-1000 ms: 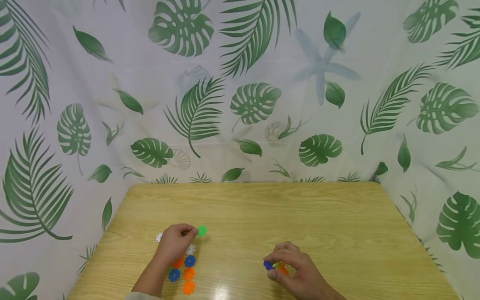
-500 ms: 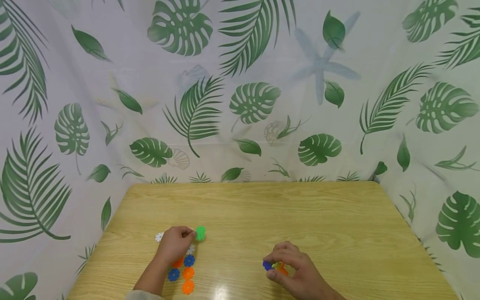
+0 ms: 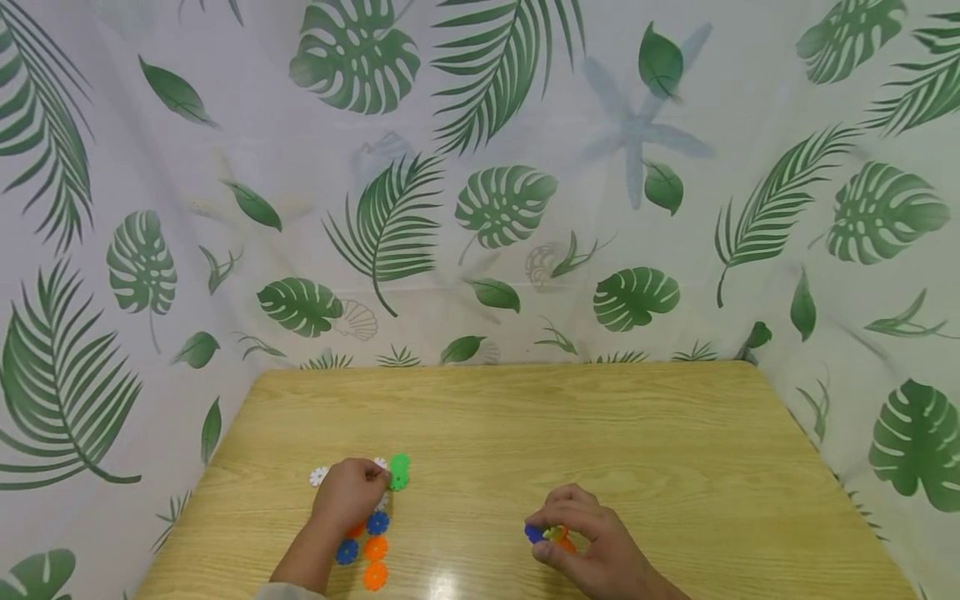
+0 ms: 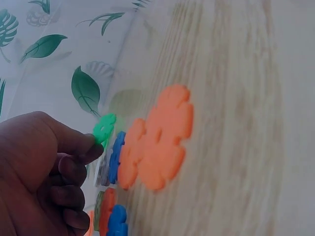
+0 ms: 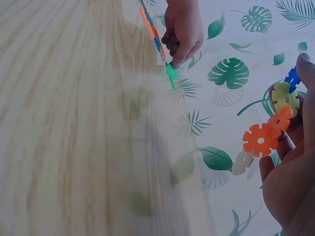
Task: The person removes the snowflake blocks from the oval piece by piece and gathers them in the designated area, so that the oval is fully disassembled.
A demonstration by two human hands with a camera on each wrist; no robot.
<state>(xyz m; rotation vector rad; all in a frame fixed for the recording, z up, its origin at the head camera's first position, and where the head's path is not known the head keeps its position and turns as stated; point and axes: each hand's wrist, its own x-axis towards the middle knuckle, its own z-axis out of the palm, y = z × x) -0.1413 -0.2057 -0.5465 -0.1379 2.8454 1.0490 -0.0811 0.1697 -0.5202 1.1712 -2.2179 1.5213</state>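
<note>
My left hand (image 3: 345,497) pinches a green snowflake disc (image 4: 104,128) between thumb and fingertips. In the head view two overlapping green lobes show at those fingertips. The disc sits at the far end of a line of plastic snowflake discs, with a blue disc (image 3: 377,522) and orange discs (image 3: 376,575) nearer me. Part of this arrangement is hidden beneath the left hand. My right hand (image 3: 592,537) grips a short chain of joined discs: a blue disc (image 5: 293,78), a yellow disc (image 5: 285,98), orange discs (image 5: 260,140) and a whitish disc (image 5: 242,162).
A white disc (image 3: 318,476) shows left of my left hand, and another blue disc (image 3: 347,551) lies beside the orange ones. The wooden table (image 3: 637,433) runs back to a leaf-printed cloth (image 3: 517,325), which also rises at both sides.
The left hand has drawn slightly toward me. At its fingertips the green shape has gone from one small disc to a longer, two-lobed outline. My right hand stays almost still.
</note>
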